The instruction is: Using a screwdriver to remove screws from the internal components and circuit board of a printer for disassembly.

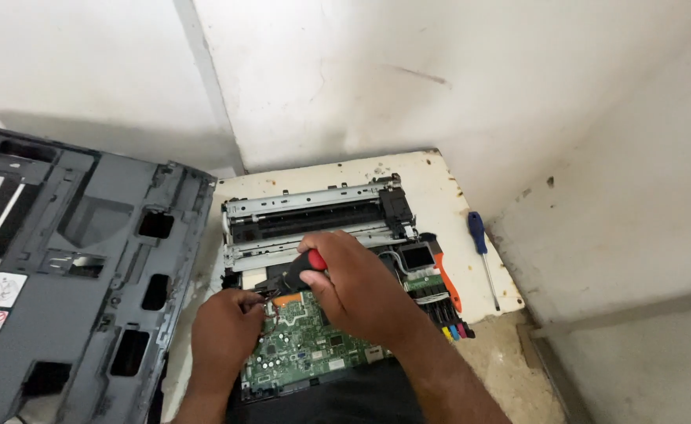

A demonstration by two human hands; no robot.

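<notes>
Now my right hand (357, 286) clamps the screwdriver (302, 268); my left (224, 330) pinches something tiny beside the board (306, 349).

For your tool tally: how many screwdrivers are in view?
2. A red-and-black screwdriver is in the right hand above the circuit board; a blue screwdriver lies right of the printer. Others may be hidden.

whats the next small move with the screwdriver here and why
Probably keep the left hand steady and turn the red and black screwdriver in the right hand. Its tip points down at the top edge of the green circuit board, where the left fingers pinch near the orange part. The tip itself is hidden.
</notes>
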